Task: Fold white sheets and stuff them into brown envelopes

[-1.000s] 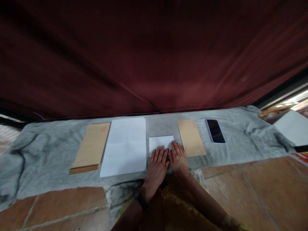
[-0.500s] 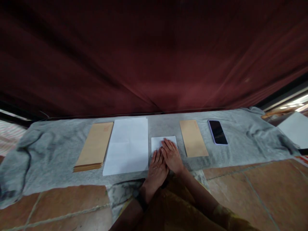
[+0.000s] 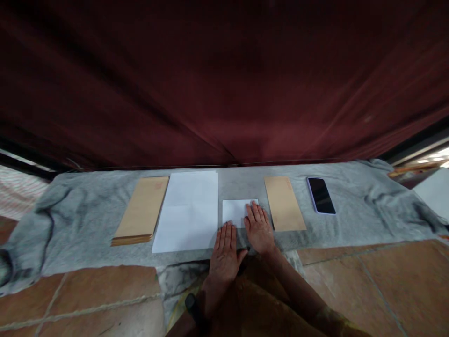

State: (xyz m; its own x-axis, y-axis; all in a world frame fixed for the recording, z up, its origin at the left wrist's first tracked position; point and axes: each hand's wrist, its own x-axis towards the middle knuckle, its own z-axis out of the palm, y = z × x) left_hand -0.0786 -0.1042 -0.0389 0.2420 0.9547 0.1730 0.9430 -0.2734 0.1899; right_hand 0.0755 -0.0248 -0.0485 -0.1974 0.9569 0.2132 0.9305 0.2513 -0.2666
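Far to the left of the small white paper [image 3: 232,211], a striped cloth [image 3: 16,192] shows at the edge of the view, with a dark bar [image 3: 26,161] above it. A gray cloth [image 3: 242,185] runs from there beneath the paper and on to its right, creased at both ends and smoother in the middle. Behind the paper hangs a dark red curtain [image 3: 224,84] in soft folds; nearer than the paper, on both sides, are orange-brown floor tiles [image 3: 105,288] with pale joints. Well left of the paper lies a stack of brown envelopes [image 3: 142,208], then, just beside it, a large white sheet [image 3: 187,210]. At the paper's near left edge is the left hand [image 3: 224,257], its grip flat, fingers close together and thumb out; a dark band [image 3: 195,306] circles its wrist. On the paper's right part rests the right hand [image 3: 260,231], its grip also flat, fingers slightly spread. Right of the paper lie a single brown envelope [image 3: 285,205] and, farther off, a phone [image 3: 322,195] with a lilac rim. Farthest right, a white panel [image 3: 435,192] stands out past the cloth.
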